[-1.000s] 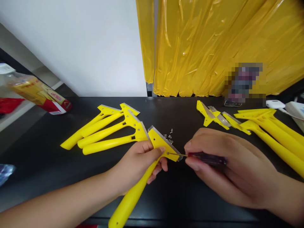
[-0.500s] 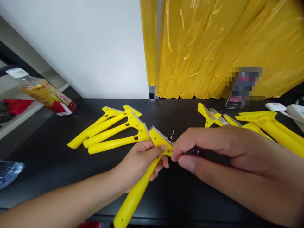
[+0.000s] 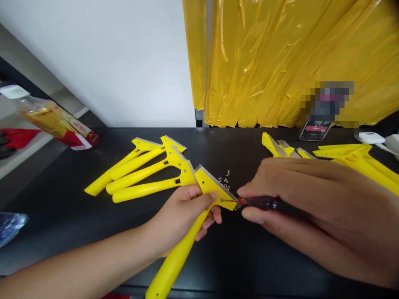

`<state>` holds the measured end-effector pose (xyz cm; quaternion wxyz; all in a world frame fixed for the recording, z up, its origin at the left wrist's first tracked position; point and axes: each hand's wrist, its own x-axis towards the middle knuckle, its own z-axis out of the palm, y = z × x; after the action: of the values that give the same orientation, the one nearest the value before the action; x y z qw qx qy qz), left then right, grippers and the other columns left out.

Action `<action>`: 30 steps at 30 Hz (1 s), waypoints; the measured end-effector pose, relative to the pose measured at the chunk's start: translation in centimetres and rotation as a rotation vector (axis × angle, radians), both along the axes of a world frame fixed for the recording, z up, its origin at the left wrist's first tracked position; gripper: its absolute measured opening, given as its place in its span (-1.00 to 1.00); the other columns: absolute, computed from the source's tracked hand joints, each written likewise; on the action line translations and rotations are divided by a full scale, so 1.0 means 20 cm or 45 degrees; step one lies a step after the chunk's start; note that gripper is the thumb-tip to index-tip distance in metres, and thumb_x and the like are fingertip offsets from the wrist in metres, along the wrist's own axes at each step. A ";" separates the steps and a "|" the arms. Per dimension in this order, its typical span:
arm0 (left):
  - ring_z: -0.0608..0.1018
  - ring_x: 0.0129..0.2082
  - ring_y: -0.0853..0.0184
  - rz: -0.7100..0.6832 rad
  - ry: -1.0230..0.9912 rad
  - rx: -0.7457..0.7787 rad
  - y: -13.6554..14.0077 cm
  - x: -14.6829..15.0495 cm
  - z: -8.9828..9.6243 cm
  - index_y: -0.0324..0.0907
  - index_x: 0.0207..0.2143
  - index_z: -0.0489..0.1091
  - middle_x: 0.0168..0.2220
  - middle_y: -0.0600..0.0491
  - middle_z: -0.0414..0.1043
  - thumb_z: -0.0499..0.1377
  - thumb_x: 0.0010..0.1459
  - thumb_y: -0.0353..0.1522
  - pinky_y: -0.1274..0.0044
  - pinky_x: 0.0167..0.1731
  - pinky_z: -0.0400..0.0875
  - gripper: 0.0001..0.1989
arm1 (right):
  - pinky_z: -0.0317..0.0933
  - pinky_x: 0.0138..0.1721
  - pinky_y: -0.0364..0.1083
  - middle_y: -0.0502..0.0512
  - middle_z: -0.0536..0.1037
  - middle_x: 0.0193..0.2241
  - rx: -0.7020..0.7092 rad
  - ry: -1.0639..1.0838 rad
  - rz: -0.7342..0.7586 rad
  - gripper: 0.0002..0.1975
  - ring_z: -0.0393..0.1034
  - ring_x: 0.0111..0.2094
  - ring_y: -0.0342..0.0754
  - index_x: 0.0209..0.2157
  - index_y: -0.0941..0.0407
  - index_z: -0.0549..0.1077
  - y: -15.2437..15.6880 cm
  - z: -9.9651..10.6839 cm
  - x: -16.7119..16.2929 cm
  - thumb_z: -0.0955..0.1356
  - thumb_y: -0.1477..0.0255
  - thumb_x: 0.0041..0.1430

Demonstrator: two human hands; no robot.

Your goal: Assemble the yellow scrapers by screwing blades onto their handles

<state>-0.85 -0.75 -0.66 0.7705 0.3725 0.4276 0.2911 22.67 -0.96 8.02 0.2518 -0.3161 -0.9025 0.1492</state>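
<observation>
My left hand [image 3: 187, 207] is wrapped round a yellow scraper [image 3: 179, 253], its thumb pressed on the head below the metal blade edge. A small screw sits in the head's right hole, while the left hole looks bare. In my right hand [image 3: 299, 207], a small screwdriver [image 3: 257, 202] with a dark handle lies between thumb and forefinger, its thin shaft pointing left to that screw. Several loose screws [image 3: 226, 180] are scattered on the black table just behind the scraper head. To the left, several yellow scrapers [image 3: 145, 192] with blades lie overlapping.
More yellow scraper parts [image 3: 352, 155] and metal blades [image 3: 283, 145] lie at the right, partly behind my right hand. A phone [image 3: 316, 129] leans at the back against yellow plastic sheeting [image 3: 264, 62]. A drink bottle [image 3: 59, 120] lies tilted at the far left of the black table [image 3: 77, 224].
My right fingers have shifted right, away from the scraper head, and now show the screwdriver's shaft and handle. My left hand keeps its hold; the view has shifted slightly.
</observation>
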 end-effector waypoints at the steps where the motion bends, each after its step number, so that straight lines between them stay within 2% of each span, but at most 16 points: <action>1: 0.30 -0.68 0.51 -0.004 0.006 0.001 0.00 0.00 0.00 -0.24 -0.43 0.48 -0.59 0.11 0.40 0.24 0.35 -0.26 0.70 -0.72 0.25 -0.70 | 0.20 -0.40 -0.09 -0.04 0.54 -0.38 0.044 -0.002 -0.031 -0.86 0.42 -0.39 -0.13 -0.23 0.09 0.51 0.00 0.00 -0.01 0.38 0.33 0.43; 3: 0.30 -0.69 0.51 -0.008 0.011 0.001 0.00 0.00 0.00 -0.24 -0.45 0.47 -0.61 0.12 0.36 0.23 0.36 -0.25 0.70 -0.72 0.24 -0.67 | 0.09 -0.48 -0.05 -0.04 0.44 -0.50 0.123 -0.008 -0.089 -0.72 0.31 -0.49 -0.12 -0.40 0.10 0.43 0.00 0.00 -0.02 0.37 0.30 0.43; 4: 0.29 -0.69 0.51 -0.013 0.010 0.001 0.00 0.00 0.00 -0.24 -0.45 0.47 -0.61 0.13 0.36 0.23 0.36 -0.24 0.70 -0.72 0.24 -0.67 | 0.06 -0.49 -0.04 -0.04 0.42 -0.52 0.142 -0.018 -0.100 -0.69 0.29 -0.50 -0.12 -0.41 0.10 0.42 0.00 0.00 -0.03 0.36 0.30 0.44; 6: 0.29 -0.70 0.51 -0.014 0.015 0.002 0.00 0.00 -0.01 -0.24 -0.45 0.47 -0.61 0.12 0.36 0.23 0.36 -0.23 0.70 -0.72 0.23 -0.66 | 0.09 -0.46 -0.04 -0.03 0.46 -0.47 0.135 -0.039 -0.087 -0.75 0.31 -0.47 -0.09 -0.31 0.11 0.48 -0.01 0.00 -0.03 0.33 0.31 0.47; 9: 0.31 -0.69 0.51 -0.022 0.034 0.005 0.00 -0.01 -0.02 -0.26 -0.45 0.49 -0.57 0.07 0.42 0.23 0.34 -0.21 0.69 -0.72 0.23 -0.64 | 0.23 -0.36 -0.07 0.02 0.56 -0.30 0.017 -0.088 -0.004 -0.85 0.42 -0.35 -0.07 -0.11 0.08 0.51 -0.01 0.02 -0.02 0.29 0.43 0.47; 11: 0.31 -0.69 0.51 -0.032 0.041 0.005 0.00 -0.01 -0.02 -0.26 -0.46 0.49 -0.56 0.05 0.42 0.22 0.34 -0.21 0.69 -0.73 0.22 -0.63 | 0.27 -0.35 -0.08 0.04 0.59 -0.24 -0.027 -0.121 0.037 -0.83 0.46 -0.30 -0.05 -0.12 0.06 0.50 -0.01 0.03 -0.01 0.27 0.52 0.42; 14: 0.31 -0.70 0.52 -0.046 0.042 0.008 0.00 -0.01 -0.01 -0.25 -0.47 0.48 -0.58 0.07 0.40 0.20 0.36 -0.20 0.69 -0.72 0.22 -0.62 | 0.23 -0.42 -0.08 0.03 0.60 -0.31 0.008 -0.115 0.071 -0.79 0.45 -0.37 -0.05 -0.20 0.06 0.50 -0.01 0.04 0.00 0.26 0.59 0.34; 17: 0.32 -0.69 0.52 -0.036 0.032 0.019 0.00 -0.01 0.00 -0.24 -0.44 0.48 -0.54 0.05 0.45 0.22 0.35 -0.23 0.70 -0.72 0.23 -0.66 | 0.22 -0.45 -0.10 -0.01 0.61 -0.34 -0.042 -0.063 0.060 -0.79 0.46 -0.42 -0.08 -0.17 0.03 0.51 -0.01 0.04 0.00 0.27 0.56 0.38; 21: 0.32 -0.67 0.52 -0.042 0.064 0.020 0.00 0.00 0.01 -0.25 -0.38 0.49 -0.52 0.06 0.46 0.24 0.34 -0.21 0.70 -0.71 0.25 -0.69 | 0.29 -0.43 -0.12 -0.03 0.65 -0.25 -0.207 -0.013 -0.116 -0.85 0.51 -0.40 -0.09 -0.04 -0.04 0.49 -0.01 0.04 0.01 0.36 0.44 0.40; 24: 0.32 -0.66 0.52 -0.024 0.092 -0.004 0.00 0.00 0.00 -0.24 -0.34 0.48 -0.47 0.04 0.50 0.24 0.35 -0.21 0.70 -0.71 0.25 -0.72 | 0.32 -0.40 -0.09 0.03 0.66 -0.19 -0.158 -0.065 -0.132 -0.78 0.54 -0.34 -0.03 0.03 -0.02 0.45 -0.02 0.05 0.01 0.34 0.46 0.40; 26: 0.31 -0.67 0.52 -0.023 0.085 -0.005 0.00 0.00 0.00 -0.24 -0.38 0.46 -0.49 0.06 0.48 0.24 0.35 -0.22 0.70 -0.72 0.24 -0.71 | 0.30 -0.42 -0.07 0.04 0.66 -0.25 -0.080 -0.131 -0.055 -0.82 0.53 -0.36 -0.01 -0.02 0.00 0.48 -0.02 0.05 0.01 0.33 0.46 0.40; 28: 0.32 -0.67 0.51 -0.025 0.059 0.009 0.00 0.00 0.00 -0.23 -0.40 0.45 -0.53 0.08 0.46 0.25 0.34 -0.22 0.69 -0.71 0.23 -0.70 | 0.24 -0.45 -0.07 0.03 0.63 -0.34 0.000 -0.158 0.011 -0.86 0.49 -0.41 -0.03 -0.17 0.03 0.51 -0.02 0.05 0.00 0.30 0.44 0.43; 30: 0.33 -0.68 0.50 -0.036 0.041 0.028 0.00 0.00 0.00 -0.23 -0.42 0.45 -0.56 0.09 0.44 0.25 0.34 -0.22 0.68 -0.71 0.23 -0.69 | 0.16 -0.49 -0.05 0.02 0.57 -0.44 0.103 -0.127 0.013 -0.77 0.42 -0.47 -0.05 -0.33 0.06 0.47 -0.03 0.04 -0.02 0.30 0.36 0.47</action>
<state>-0.89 -0.79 -0.74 0.7633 0.3917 0.4314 0.2789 22.35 -1.47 8.84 0.2184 -0.3080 -0.9207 0.0982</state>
